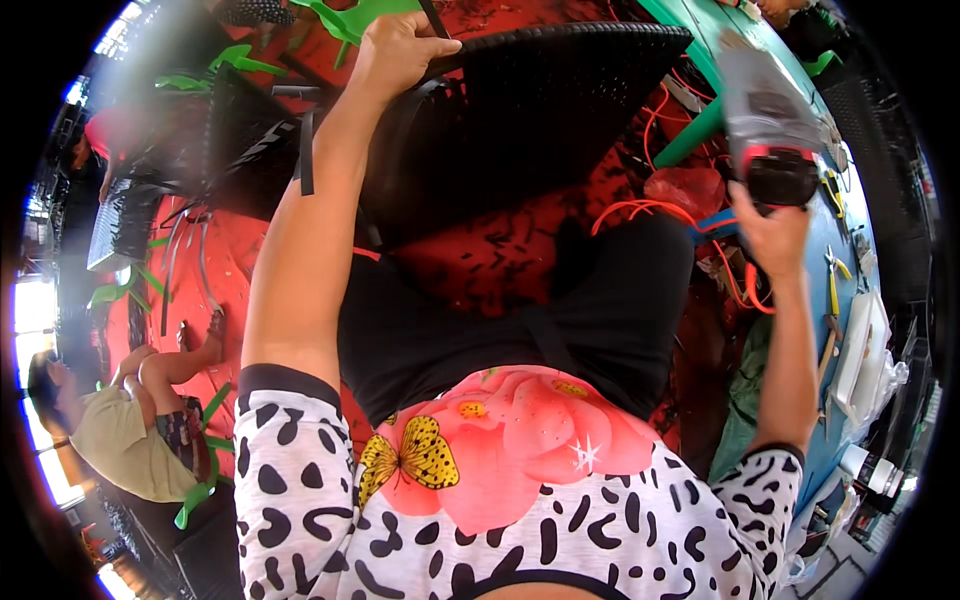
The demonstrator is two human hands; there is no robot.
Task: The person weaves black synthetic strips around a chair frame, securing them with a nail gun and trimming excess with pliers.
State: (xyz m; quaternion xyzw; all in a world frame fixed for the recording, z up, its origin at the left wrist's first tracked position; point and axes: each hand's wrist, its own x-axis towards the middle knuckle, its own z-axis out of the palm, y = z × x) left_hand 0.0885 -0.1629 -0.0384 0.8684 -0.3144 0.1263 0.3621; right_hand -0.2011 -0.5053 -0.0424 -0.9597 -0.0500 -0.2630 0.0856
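Raised at the top middle, my left hand (398, 58) is closed on the near-left rim of a black woven panel (530, 110). Its thumb and fingers pinch at that corner, where a thin black strip (436, 20) sticks up. The panel lies tilted in front of my knees, its underside in deep shadow. On the right, my right hand (775, 235) wraps the handle of what looks like an air staple gun (770, 120), grey with a black and red rear end. Motion blurs its nose, which is apart from the panel. A blue hose fitting (715, 222) shows beside my wrist.
An orange hose (640, 207) loops beside my right knee. Pliers (838, 264) and a hammer (829, 345) lie on the blue bench (815, 285) at right. Black scraps litter the red floor (500, 260). A person (140, 430) sits at left near green plastic chairs.
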